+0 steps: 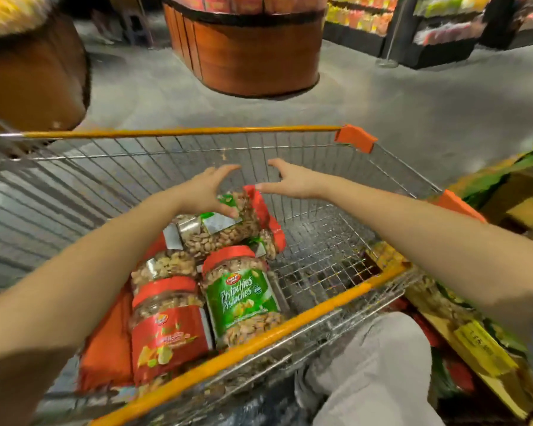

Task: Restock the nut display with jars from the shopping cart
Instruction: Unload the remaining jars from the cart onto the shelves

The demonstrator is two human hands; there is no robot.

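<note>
In the shopping cart [320, 309], a red-label jar [168, 330] stands nearest, with a green-label jar [242, 298] at its 3 o'clock. Beyond them a tipped jar [219, 232] lies at 6 o'clock of the left hand [211, 192], which is spread wide and grips nothing. The right hand [290, 179], equally wide, hovers at the jar's 1 o'clock.

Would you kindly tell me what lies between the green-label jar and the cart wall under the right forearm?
Nothing but bare wire floor, seen in the head view.
</note>
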